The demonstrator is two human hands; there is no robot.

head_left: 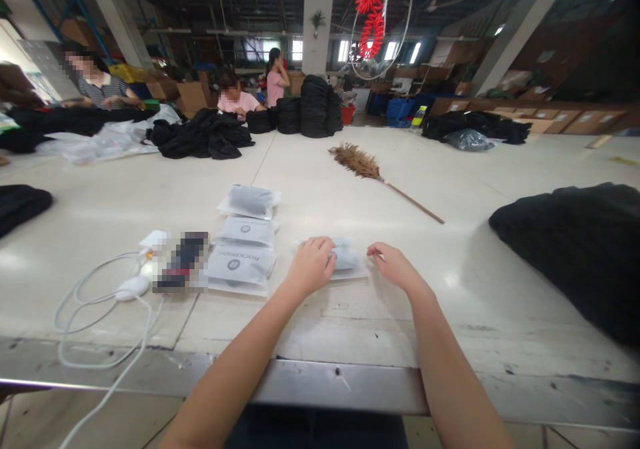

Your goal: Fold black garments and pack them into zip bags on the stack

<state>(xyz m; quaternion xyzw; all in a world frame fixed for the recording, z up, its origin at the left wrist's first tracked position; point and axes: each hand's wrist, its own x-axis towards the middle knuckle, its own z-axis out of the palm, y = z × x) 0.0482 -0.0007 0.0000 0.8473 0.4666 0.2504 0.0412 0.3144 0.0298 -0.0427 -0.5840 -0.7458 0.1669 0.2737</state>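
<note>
Nearest the front edge of the table, both forearms reach in over the metal lip. The left hand lies curled on top of a small clear packet, fingers pressing its left half flat. The right hand sits just beside the packet's right end, fingertips at that edge, nothing pinched that I can see. So the packet lies between the two hands, long axis running left to right along the front edge, left hand on it, right hand barely touching.

Just to the left, a column of three finished bagged packets runs away from the front edge, the nearest largest, printed side up. That makes four packets counted. Further left, a white cable loops beside a small white charger and a blurred dark item.

Mid-table, one feather duster lies at a slant, handle pointing toward the right. One black garment heap sits by the right edge.

At the far edge, more black clothing piles, and three people working.
</note>
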